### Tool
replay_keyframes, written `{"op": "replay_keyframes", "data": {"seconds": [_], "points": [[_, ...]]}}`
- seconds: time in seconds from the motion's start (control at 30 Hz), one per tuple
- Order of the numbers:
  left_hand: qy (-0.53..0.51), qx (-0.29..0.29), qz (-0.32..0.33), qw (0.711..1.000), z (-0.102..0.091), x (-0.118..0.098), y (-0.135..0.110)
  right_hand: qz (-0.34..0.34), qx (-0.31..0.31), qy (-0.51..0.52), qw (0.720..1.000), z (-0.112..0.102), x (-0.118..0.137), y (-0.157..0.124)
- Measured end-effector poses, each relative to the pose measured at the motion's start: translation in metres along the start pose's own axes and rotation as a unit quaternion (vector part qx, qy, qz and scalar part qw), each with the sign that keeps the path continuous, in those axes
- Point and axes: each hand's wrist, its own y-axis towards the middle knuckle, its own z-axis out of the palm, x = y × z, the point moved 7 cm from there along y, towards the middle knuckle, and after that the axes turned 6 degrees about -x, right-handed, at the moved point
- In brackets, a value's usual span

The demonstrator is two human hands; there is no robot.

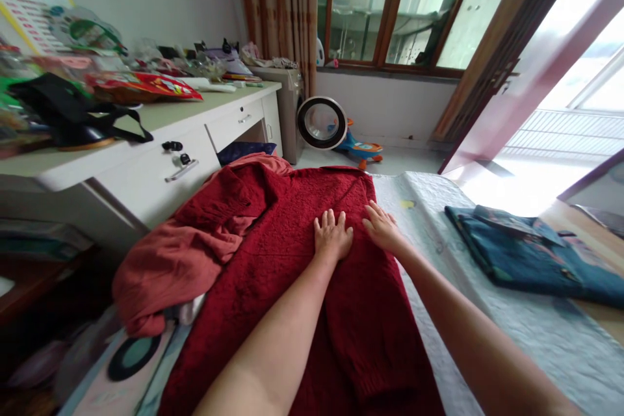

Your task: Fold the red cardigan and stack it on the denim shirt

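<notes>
- Currently center to bottom of frame: dark red garment (266, 266), laid out, crinkly textured body, smoother sleeve (373, 331) running down to a gathered cuff.
- Left hand (334, 234) palm-down on it, fingers spread.
- Right hand (381, 226) at its right edge, flattish, fingers closer together.
- Bunched salmon cloth (180, 266), left of center.

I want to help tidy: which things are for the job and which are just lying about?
Seem to be in use:
dark red garment, under the left hand and right hand
pale blue cover beneath it

Seem just lying about:
pink cloth
folded denim
red packet
blue and orange toy
</notes>
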Motion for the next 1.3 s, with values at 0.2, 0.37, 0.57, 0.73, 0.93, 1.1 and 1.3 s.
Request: {"op": "replay_keyframes", "data": {"seconds": [0.2, 0.37, 0.57, 0.73, 0.93, 1.1, 1.3], "points": [[0.004, 0.019, 0.000, 1.000, -0.003, 0.000, 0.001, -0.031, 0.010, 0.048, 0.998, 0.019, 0.017, -0.033], [0.010, 0.018, -0.002, 1.000, -0.004, -0.002, 0.001, -0.001, 0.001, 0.039, 0.999, 0.024, 0.012, -0.043], [0.019, 0.017, 0.004, 1.000, -0.002, -0.001, 0.002, 0.013, -0.001, 0.031, 0.999, 0.018, 0.016, -0.046], [0.024, 0.021, 0.007, 0.999, -0.002, -0.001, 0.002, 0.062, 0.045, 0.019, 0.997, 0.022, 0.010, -0.047], [0.029, 0.033, 0.009, 0.999, -0.001, -0.001, 0.002, 0.082, 0.077, 0.004, 0.994, 0.023, 0.002, -0.051], [0.019, 0.017, 0.016, 1.000, -0.003, -0.003, 0.001, 0.105, 0.036, -0.002, 0.994, 0.016, -0.003, -0.056], [-0.002, -0.073, 0.085, 0.994, -0.019, -0.014, -0.001, -0.017, -0.058, 0.005, 0.998, 0.000, 0.017, -0.056]]}}
